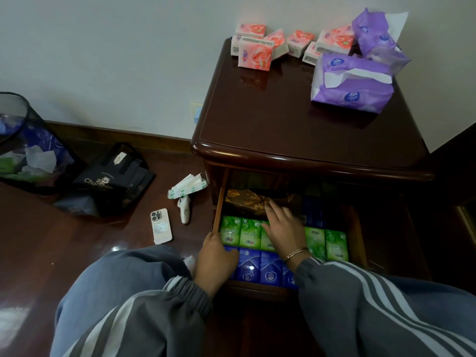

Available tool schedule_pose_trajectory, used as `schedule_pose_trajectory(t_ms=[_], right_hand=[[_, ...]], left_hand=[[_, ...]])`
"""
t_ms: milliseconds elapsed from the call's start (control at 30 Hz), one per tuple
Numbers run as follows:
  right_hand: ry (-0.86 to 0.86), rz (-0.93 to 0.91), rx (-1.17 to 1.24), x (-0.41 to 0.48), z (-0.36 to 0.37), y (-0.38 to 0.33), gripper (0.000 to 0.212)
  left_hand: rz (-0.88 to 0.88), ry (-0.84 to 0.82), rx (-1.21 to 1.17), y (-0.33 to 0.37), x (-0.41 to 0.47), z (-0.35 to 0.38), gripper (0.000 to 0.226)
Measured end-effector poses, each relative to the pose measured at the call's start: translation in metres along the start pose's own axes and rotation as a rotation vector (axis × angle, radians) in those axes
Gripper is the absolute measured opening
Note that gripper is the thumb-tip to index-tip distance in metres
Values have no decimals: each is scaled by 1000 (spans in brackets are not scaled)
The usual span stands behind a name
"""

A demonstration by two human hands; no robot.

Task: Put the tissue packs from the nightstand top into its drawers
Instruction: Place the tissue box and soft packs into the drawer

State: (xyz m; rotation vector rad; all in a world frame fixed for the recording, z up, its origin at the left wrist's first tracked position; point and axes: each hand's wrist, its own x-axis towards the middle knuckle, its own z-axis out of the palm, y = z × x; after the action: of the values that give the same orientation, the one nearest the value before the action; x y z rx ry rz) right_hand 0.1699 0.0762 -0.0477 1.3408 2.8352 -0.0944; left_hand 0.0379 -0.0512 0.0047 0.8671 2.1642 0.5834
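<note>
In the open drawer (218, 207), right hand (283, 230) lies grip apart on green packs (247, 234); left hand (216, 258) grip clamps the drawer's left wall. Pink packs (255, 54) sit on far surface (283, 112). Press rows snug first.

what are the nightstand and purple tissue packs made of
Dark reddish-brown nightstand: apparently wood under glossy lacquer; its top mirrors the small pink tissue packs. Large purple tissue packs: probably thin plastic film, crinkled and slightly shiny, white tissue poking out.

A home bedroom is indicated by a dark wooden nightstand (283, 119) set against a white wall (103, 47), a wooden floor (51, 240), and a mesh wastebasket (38, 140) beside a black bag (113, 173).
</note>
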Motion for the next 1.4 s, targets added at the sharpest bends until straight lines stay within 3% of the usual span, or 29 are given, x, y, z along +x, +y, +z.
schedule_pose_trajectory(t_ms=[100, 267, 600, 700, 800, 900, 1167, 1400], right_hand=[[-108, 46, -1, 18, 7, -10, 60], [-50, 101, 90, 31, 6, -8, 54], [11, -37, 218, 20, 3, 17, 43], [-66, -23, 145, 18, 5, 16, 55], [-137, 2, 124, 7, 10, 14, 84], [-181, 0, 107, -2, 8, 9, 90], [-447, 36, 234, -20, -22, 12, 72], [-333, -33, 433, -59, -80, 17, 44]], left_hand=[[-6, -5, -2, 1, 0, 0, 36], [-3, 6, -13, 1, 0, 0, 32], [8, -3, 13, -2, 2, 2, 26], [13, -2, 28, -1, 2, 1, 26], [13, -10, 34, -1, -1, -1, 29], [40, -11, 49, -4, -3, -6, 30], [90, -46, 71, -26, -6, -10, 71], [22, -88, 128, -16, 0, -20, 53]])
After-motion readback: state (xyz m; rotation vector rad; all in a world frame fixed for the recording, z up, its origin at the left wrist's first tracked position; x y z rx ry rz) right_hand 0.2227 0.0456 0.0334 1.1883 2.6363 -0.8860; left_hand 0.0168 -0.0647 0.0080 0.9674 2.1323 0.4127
